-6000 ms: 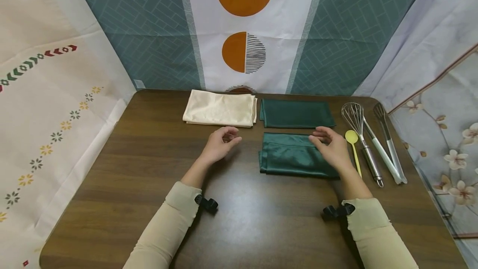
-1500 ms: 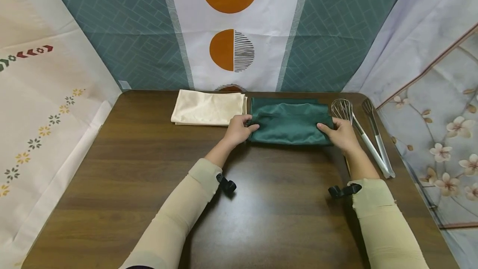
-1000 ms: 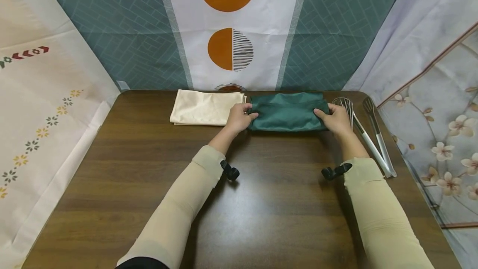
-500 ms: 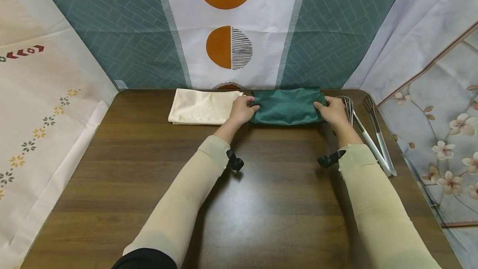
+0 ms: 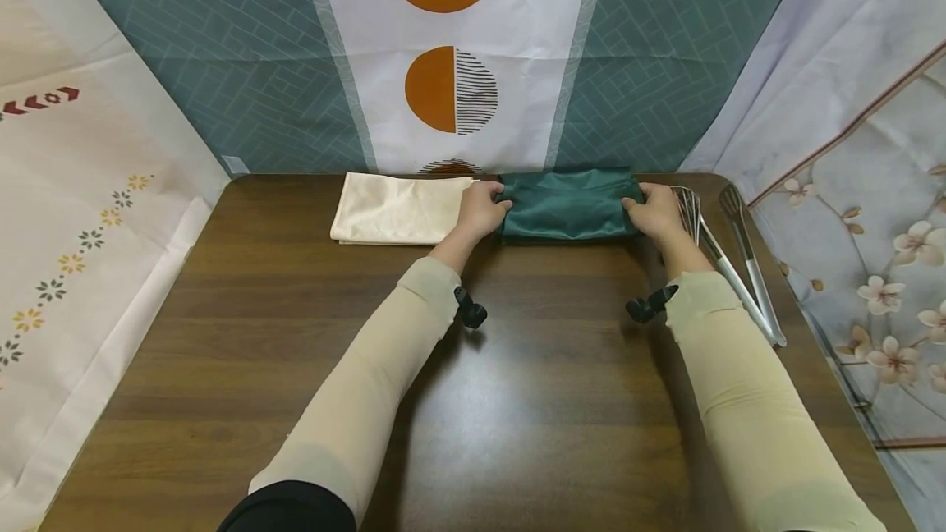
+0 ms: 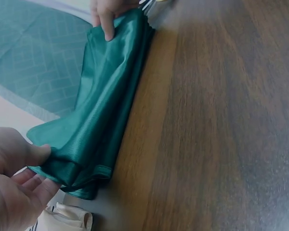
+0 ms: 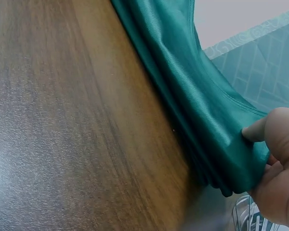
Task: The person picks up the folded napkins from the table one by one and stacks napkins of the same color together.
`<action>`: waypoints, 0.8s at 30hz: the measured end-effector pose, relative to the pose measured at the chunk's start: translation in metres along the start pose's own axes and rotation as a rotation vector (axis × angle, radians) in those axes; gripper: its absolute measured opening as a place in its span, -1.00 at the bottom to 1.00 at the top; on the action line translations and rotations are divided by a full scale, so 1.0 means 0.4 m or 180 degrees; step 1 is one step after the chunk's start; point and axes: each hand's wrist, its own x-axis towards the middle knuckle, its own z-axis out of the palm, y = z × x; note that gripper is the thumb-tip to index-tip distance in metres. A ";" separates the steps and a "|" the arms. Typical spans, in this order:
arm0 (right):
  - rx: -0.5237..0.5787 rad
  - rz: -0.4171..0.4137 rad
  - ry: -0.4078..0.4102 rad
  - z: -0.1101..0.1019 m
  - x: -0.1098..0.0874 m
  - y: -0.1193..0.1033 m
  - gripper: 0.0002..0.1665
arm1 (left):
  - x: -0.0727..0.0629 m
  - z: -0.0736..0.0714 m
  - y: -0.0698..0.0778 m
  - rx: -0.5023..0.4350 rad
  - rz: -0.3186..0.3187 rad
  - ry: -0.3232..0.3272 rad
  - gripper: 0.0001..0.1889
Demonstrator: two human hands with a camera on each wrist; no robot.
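Observation:
A folded satin green cloth (image 5: 569, 208) spans between my two hands at the table's far edge. My left hand (image 5: 480, 210) pinches its left end, thumb on top and fingers underneath. At the right end, my right hand (image 5: 656, 210) pinches it the same way. Beneath it lies another folded green cloth (image 6: 102, 172), mostly hidden; its edge shows in the left wrist view. Both wrist views show the upper cloth's ends raised a little, with soft folds along its length. A folded cream cloth (image 5: 402, 210) lies just left of my left hand, partly behind it.
Right of my right hand lie a wire whisk (image 5: 691, 210), partly covered by the hand, and metal tongs (image 5: 761, 294) with slotted ends. Patterned fabric hangs behind the brown wooden table (image 5: 547, 401) and along both sides.
Both hands took hold of the nearer green cloth and carried it away from me onto the farther one. In the last second it moved slightly farther back. The right arm now hides the yellow spoon.

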 end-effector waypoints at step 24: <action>-0.0154 -0.0835 0.0612 0.048 -0.166 -0.027 -0.36 | -0.147 -0.050 -0.037 0.0212 0.0525 -0.0147 -0.58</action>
